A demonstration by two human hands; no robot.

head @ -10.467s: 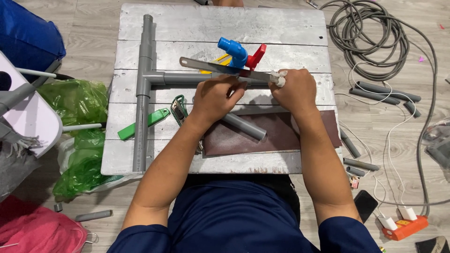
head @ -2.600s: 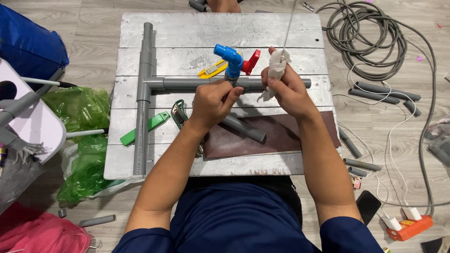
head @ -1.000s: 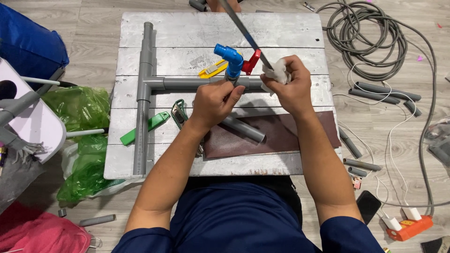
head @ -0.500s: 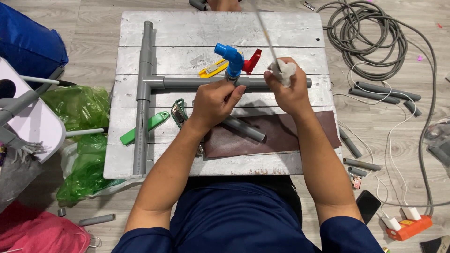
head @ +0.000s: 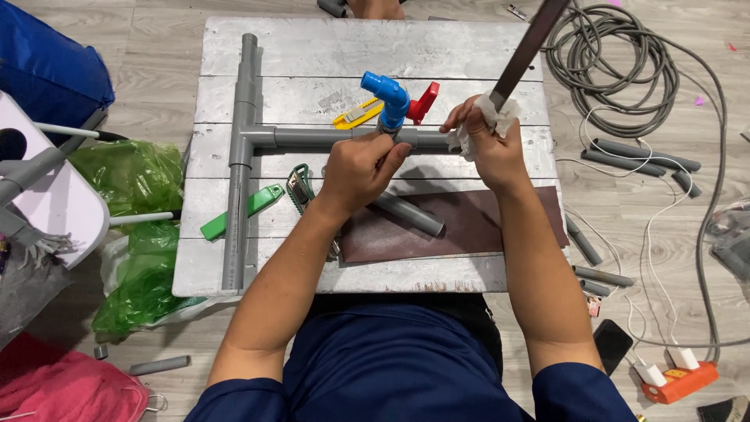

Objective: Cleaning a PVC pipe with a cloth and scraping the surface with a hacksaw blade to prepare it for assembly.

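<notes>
Now blade (head: 525,53) tilted further right.

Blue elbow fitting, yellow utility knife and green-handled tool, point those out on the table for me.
Blue elbow fitting (head: 388,91): head view, on its bend.
Yellow utility knife (head: 355,115): head view, mid-body.
Green-handled tool (head: 242,211): head view, middle of the green handle.
</notes>
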